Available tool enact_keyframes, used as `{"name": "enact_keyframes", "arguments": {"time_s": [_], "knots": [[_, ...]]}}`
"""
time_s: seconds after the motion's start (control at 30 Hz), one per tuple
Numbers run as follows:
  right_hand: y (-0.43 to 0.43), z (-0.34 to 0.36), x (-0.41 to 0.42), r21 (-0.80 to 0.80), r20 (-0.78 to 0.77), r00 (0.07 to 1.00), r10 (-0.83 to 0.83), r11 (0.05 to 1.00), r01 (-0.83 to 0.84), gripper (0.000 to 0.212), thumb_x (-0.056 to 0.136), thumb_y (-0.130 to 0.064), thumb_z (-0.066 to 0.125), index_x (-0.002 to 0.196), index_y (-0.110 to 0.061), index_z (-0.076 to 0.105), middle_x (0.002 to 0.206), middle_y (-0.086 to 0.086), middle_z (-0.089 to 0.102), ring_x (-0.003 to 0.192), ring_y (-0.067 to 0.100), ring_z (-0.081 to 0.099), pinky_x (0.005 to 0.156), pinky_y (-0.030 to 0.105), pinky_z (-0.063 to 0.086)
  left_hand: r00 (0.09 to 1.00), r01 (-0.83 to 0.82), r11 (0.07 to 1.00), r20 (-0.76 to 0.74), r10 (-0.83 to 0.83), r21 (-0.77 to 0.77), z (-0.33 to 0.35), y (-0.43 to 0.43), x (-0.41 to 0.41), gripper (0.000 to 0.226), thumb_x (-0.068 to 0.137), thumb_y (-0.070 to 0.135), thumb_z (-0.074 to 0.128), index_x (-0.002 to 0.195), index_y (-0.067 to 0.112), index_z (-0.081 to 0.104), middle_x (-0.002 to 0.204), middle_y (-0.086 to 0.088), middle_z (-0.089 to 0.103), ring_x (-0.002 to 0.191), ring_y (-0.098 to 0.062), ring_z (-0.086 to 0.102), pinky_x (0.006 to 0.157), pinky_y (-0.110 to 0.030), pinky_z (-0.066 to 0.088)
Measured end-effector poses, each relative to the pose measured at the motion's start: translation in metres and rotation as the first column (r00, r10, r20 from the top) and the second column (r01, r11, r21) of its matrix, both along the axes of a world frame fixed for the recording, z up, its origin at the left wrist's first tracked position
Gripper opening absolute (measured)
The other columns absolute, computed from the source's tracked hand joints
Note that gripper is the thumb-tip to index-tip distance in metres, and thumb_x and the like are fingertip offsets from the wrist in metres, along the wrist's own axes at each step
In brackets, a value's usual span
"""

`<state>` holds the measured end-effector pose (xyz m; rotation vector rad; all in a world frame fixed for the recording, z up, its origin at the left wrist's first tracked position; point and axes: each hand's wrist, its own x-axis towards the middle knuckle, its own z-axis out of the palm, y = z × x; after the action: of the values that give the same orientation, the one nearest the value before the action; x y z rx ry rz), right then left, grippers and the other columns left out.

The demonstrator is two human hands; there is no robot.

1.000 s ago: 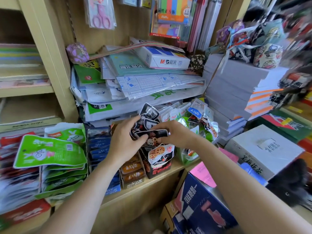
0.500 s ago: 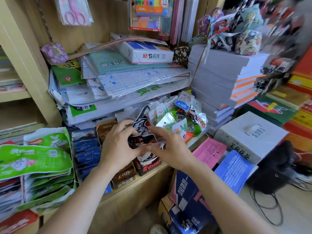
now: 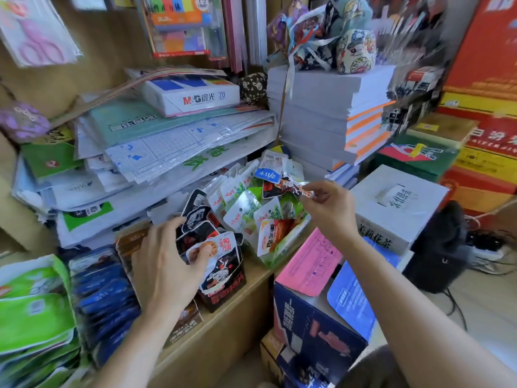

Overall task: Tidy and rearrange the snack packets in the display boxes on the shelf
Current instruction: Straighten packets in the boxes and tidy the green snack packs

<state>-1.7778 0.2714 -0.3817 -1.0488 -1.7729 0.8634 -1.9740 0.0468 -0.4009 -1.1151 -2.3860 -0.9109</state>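
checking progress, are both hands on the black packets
No, only the left hand grips the black packets; the right hand pinches a small packet above the green-and-white packets.

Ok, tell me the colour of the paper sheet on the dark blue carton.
Pink; the paper sheet shows best in the head view.

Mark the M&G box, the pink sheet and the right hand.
M&G box (image 3: 201, 99): head view, front face by the logo.
pink sheet (image 3: 310, 261): head view, middle of the sheet.
right hand (image 3: 333, 211): head view, back of the hand.
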Motion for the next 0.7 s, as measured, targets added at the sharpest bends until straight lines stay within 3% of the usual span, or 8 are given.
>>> {"name": "enact_keyframes", "arguments": {"time_s": [0.1, 0.2, 0.3, 0.37, 0.47, 0.57, 0.63, 0.7], "knots": [[0.002, 0.0, 0.005, -0.001, -0.051, 0.996, 0.07, 0.998, -0.07, 0.017, 0.085, -0.017, 0.072, 0.1, -0.021, 0.076, 0.093, -0.006, 0.072, 0.082, 0.007, 0.068, 0.076, 0.028, 0.058, 0.999, 0.0, 1.0, -0.05, 0.0, 0.003, -0.001, 0.004, 0.007, 0.062, 0.075, 0.035, 0.083, 0.13, 0.019, 0.059, 0.122, -0.004, 0.059, 0.111, -0.03, 0.058, 0.088, -0.049, 0.047], [-0.003, 0.005, 0.008, -0.046, -0.146, 0.96, 0.241, 0.967, -0.25, 0.016, 0.092, -0.009, 0.066, 0.104, -0.015, 0.075, 0.096, -0.004, 0.075, 0.089, 0.008, 0.071, 0.083, 0.027, 0.059, 0.997, 0.013, 1.0, -0.081, -0.015, -0.022, -0.002, 0.007, 0.009, 0.063, 0.076, 0.03, 0.081, 0.133, 0.017, 0.058, 0.132, -0.006, 0.055, 0.118, -0.032, 0.053, 0.093, -0.051, 0.044], [-0.009, 0.002, 0.002, -0.117, -0.176, 0.882, 0.437, 0.88, -0.46, 0.022, 0.093, 0.0, 0.063, 0.111, -0.009, 0.072, 0.11, -0.001, 0.074, 0.105, 0.009, 0.069, 0.091, 0.028, 0.056, 0.976, 0.056, 0.998, -0.21, -0.059, -0.02, 0.001, 0.012, 0.015, 0.056, 0.08, 0.023, 0.072, 0.135, 0.016, 0.06, 0.146, -0.009, 0.05, 0.133, -0.034, 0.045, 0.103, -0.054, 0.038], [-0.014, 0.0, -0.003, -0.191, -0.281, 0.805, 0.523, 0.791, -0.581, 0.027, 0.094, 0.006, 0.058, 0.117, -0.004, 0.068, 0.117, 0.008, 0.072, 0.106, 0.019, 0.07, 0.092, 0.032, 0.056, 0.937, 0.154, 0.988, -0.314, -0.151, -0.015, 0.004, 0.019, 0.026, 0.053, 0.078, 0.021, 0.066, 0.13, 0.016, 0.064, 0.145, -0.007, 0.054, 0.136, -0.03, 0.045, 0.107, -0.051, 0.034], [-0.016, 0.002, -0.004, -0.244, -0.448, 0.749, 0.489, 0.739, -0.628, 0.026, 0.094, 0.01, 0.054, 0.115, 0.002, 0.066, 0.123, 0.012, 0.067, 0.099, 0.03, 0.072, 0.085, 0.036, 0.059, 0.903, 0.299, 0.954, -0.316, -0.291, -0.024, 0.004, 0.034, 0.045, 0.046, 0.081, 0.032, 0.067, 0.124, 0.015, 0.069, 0.125, -0.001, 0.07, 0.126, -0.024, 0.056, 0.107, -0.048, 0.037], [-0.007, 0.002, 0.003, -0.241, -0.528, 0.774, 0.348, 0.813, -0.53, 0.024, 0.091, 0.01, 0.059, 0.108, -0.003, 0.07, 0.113, 0.009, 0.071, 0.087, 0.026, 0.071, 0.077, 0.036, 0.057, 0.91, 0.281, 0.954, -0.287, -0.3, -0.107, 0.001, 0.05, 0.059, 0.057, 0.083, 0.056, 0.066, 0.125, 0.018, 0.069, 0.107, 0.0, 0.076, 0.114, -0.022, 0.061, 0.103, -0.046, 0.038], [0.0, -0.003, 0.009, -0.199, -0.392, 0.86, 0.326, 0.883, -0.425, 0.025, 0.088, 0.004, 0.068, 0.108, -0.011, 0.071, 0.108, 0.003, 0.073, 0.088, 0.018, 0.07, 0.078, 0.033, 0.057, 0.93, 0.225, 0.962, -0.261, -0.259, -0.154, 0.002, 0.06, 0.066, 0.067, 0.08, 0.071, 0.06, 0.124, 0.021, 0.069, 0.099, 0.002, 0.077, 0.11, -0.02, 0.062, 0.103, -0.047, 0.037], [0.004, -0.011, 0.012, -0.121, -0.038, 0.924, 0.38, 0.916, -0.382, 0.031, 0.085, -0.012, 0.076, 0.114, -0.021, 0.071, 0.113, -0.008, 0.072, 0.099, 0.009, 0.067, 0.085, 0.033, 0.057, 0.948, 0.179, 0.969, -0.234, -0.217, -0.172, 0.005, 0.07, 0.071, 0.07, 0.077, 0.077, 0.059, 0.12, 0.023, 0.071, 0.087, 0.002, 0.077, 0.102, -0.019, 0.065, 0.1, -0.046, 0.036]]}}
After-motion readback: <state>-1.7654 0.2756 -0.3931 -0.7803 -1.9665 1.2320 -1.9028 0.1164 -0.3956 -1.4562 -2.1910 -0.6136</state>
